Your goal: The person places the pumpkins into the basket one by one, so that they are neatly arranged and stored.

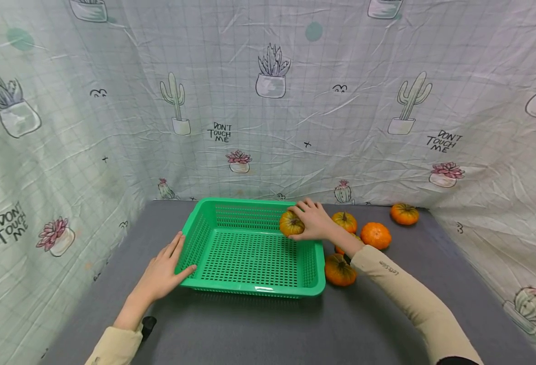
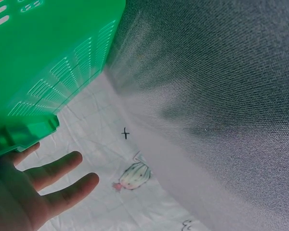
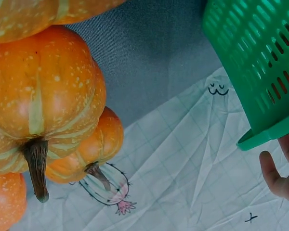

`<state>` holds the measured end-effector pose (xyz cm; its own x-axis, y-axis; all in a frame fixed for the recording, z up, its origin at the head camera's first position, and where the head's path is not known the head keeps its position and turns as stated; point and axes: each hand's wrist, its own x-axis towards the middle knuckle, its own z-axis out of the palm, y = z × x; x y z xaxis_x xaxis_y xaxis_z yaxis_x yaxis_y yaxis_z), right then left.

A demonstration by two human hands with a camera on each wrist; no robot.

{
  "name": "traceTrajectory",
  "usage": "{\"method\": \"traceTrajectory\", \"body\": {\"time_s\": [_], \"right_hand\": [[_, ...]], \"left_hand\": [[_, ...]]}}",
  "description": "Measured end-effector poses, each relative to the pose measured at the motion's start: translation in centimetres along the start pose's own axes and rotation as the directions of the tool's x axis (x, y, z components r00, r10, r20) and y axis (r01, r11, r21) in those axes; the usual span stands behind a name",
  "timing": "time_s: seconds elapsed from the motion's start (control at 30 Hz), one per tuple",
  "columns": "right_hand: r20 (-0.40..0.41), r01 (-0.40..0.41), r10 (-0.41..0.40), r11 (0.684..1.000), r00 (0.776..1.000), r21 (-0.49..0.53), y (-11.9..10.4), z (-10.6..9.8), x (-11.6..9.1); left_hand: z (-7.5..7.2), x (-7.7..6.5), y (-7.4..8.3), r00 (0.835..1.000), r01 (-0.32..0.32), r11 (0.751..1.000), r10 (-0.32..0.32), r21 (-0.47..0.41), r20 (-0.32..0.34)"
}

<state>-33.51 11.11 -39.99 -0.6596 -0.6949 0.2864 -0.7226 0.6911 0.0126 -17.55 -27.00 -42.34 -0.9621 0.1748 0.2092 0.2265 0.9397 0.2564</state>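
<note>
Nearest the head camera, a beige cloth sleeve (image 1: 409, 294) leads to the right hand (image 1: 317, 223), its grip curled round a ribbed, orange-green round pumpkin (image 1: 289, 224) at two o'clock over the green slotted plastic basket (image 1: 249, 288); a slipping thumb could drop it. The left hand (image 1: 160, 271), fingers extended, touches nine o'clock. The right wrist view details a loose orange pumpkin (image 3: 48, 91) with brown stem (image 3: 36, 166); only the head view plainly shows the held one.

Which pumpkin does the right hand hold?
The pumpkin seen inside the outline of the green basket; the others sit on the table to its right.
</note>
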Motion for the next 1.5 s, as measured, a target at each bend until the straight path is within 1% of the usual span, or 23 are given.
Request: {"method": "traceTrajectory", "body": {"time_s": [0.13,0.5,0.6,0.77,0.97,1.17,1.37,1.5], "right_hand": [[0.005,-0.019,0.019,1.000,1.000,-0.015,0.0,0.2,0.0],[0.067,-0.051,0.057,0.996,0.996,-0.078,-0.1,0.6,-0.1],[0.074,-0.055,0.060,0.996,0.995,-0.075,0.0,0.5,-0.2],[0.063,-0.045,0.048,0.998,0.997,-0.036,0.0,0.3,-0.5],[0.046,-0.026,0.026,1.000,0.999,-0.009,0.1,0.1,-0.9],[0.005,-0.009,0.009,1.000,1.000,0.026,0.1,-0.6,-1.6],[-0.066,0.025,-0.021,0.998,0.998,0.056,0.1,-1.6,-3.3],[-0.106,0.048,-0.042,0.997,0.993,0.053,0.1,-2.2,-4.6]], "left_hand": [[0.0,0.0,-0.1,1.000,0.000,1.000,0.000,0.000,-0.001],[0.1,-0.1,-0.1,1.000,0.000,1.000,0.000,0.003,0.005],[0.1,-0.1,-0.1,1.000,-0.001,1.000,0.001,0.002,0.010],[0.2,-0.1,-0.2,1.000,0.001,1.000,-0.001,0.001,0.011],[0.2,-0.1,-0.2,1.000,0.006,1.000,-0.006,0.009,0.016],[0.2,-0.1,0.0,1.000,0.006,1.000,-0.006,0.005,0.015],[0.3,0.0,-0.1,1.000,0.008,1.000,-0.008,0.009,0.013],[0.4,0.0,-0.1,1.000,0.005,1.000,-0.006,0.016,0.007]]}}
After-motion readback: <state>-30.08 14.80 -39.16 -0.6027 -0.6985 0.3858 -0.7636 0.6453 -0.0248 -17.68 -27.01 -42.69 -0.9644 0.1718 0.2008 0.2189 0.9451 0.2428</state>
